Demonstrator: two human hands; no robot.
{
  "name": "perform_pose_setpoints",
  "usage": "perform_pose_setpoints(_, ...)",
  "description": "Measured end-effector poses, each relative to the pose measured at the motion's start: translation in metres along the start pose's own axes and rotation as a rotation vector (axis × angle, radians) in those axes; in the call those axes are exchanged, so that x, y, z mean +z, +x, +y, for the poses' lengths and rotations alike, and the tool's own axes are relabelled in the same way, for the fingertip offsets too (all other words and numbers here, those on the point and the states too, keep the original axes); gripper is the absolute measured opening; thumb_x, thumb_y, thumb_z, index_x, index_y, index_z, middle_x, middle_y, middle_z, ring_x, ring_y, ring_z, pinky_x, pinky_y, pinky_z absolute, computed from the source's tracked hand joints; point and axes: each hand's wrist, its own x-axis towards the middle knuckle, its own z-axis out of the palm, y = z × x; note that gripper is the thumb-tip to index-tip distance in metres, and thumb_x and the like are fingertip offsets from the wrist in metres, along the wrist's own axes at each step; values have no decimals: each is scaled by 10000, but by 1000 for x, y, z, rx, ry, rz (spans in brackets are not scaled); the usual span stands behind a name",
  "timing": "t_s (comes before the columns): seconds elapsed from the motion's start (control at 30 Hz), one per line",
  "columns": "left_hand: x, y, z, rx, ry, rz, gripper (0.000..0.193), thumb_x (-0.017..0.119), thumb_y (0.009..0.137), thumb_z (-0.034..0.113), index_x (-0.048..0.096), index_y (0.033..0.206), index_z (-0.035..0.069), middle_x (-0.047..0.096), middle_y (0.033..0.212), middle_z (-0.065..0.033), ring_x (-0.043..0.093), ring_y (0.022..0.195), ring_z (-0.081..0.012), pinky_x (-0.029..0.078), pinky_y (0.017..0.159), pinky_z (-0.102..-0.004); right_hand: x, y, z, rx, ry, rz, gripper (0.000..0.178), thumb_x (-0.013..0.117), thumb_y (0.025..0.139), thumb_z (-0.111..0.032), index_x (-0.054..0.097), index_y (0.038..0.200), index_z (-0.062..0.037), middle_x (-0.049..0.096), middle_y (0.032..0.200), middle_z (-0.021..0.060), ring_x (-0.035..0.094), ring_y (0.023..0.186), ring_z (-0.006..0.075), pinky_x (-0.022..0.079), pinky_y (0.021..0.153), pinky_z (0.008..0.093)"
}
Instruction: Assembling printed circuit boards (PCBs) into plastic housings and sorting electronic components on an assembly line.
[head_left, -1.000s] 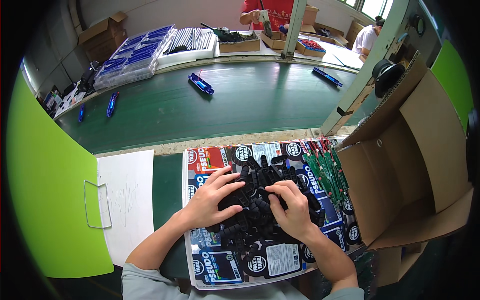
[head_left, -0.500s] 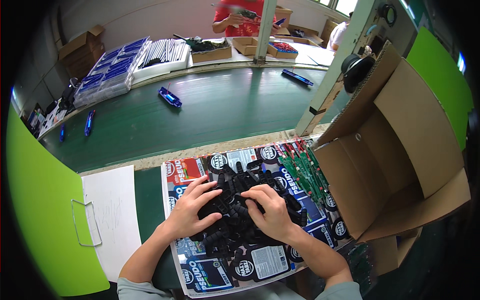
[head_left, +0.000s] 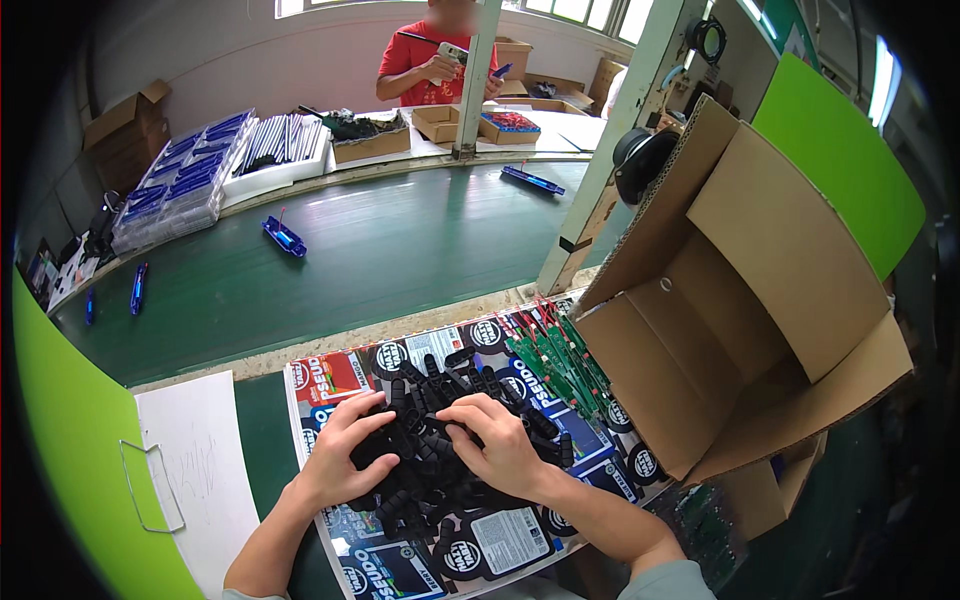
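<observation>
The black plastic pieces (head_left: 425, 470) lie loosely heaped on the printed sheet (head_left: 512, 540), none visibly joined to the green circuit boards (head_left: 562, 368) nearby; the left hand (head_left: 338, 455) spreads its fingers apart over the heap; the right hand's (head_left: 503, 447) curl inward, whether clamped on a piece I cannot tell; blue casings (head_left: 285, 238) sit on the belt (head_left: 385, 225) beyond.

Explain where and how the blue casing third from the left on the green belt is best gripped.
Pinch the blue casing across its narrow width, towards its right end, probably from above. It is long and slim, lies slantwise on the green belt with both long sides free, and a thin red wire sticks up left of that end.
</observation>
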Motion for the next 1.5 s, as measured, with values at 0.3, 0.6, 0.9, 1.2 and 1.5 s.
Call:
perform_pose_setpoints(0.3,0,2,1,-22,66,-18,607,872,816,217,669,1360,40,593,1458,-213,569,1352,-401,469,1144,-485,0,3,1,-19,9,3,264,687,881,88,711,1127,-5,687,1066,143,706,858,279,583,713,348)
perform_pose_setpoints(0.6,0,3,-4,-10,68,-11,575,852,850,269,671,1349,48,597,1446,-200,553,1364,-410,465,1145,-495,-1,5,-1,10,-30,-30,274,668,856,130,721,1093,3,700,1055,145,706,941,309,578,791,370)
perform_pose_setpoints(0.9,-1,4,0,-33,24,15,541,831,869,321,688,1308,37,615,1402,-213,547,1374,-421,497,1122,-477,-6,7,-6,166,-19,-62,185,711,894,106,740,1037,-9,733,1062,128,738,932,266,595,790,336)
perform_pose_setpoints(1.2,-8,5,-5,-80,-79,-3,517,865,838,308,720,1258,44,628,1391,-189,552,1372,-399,504,1117,-470,-6,13,-4,282,33,-105,199,729,886,113,758,1045,-3,769,1098,132,754,937,246,595,796,318)
perform_pose_setpoints(1.5,-8,7,-9,-93,-93,-22,520,893,798,284,733,1228,40,633,1380,-186,562,1352,-397,505,1105,-481,-7,13,-3,268,55,-127,197,727,890,112,762,1046,-2,766,1095,140,755,923,243,594,775,316)
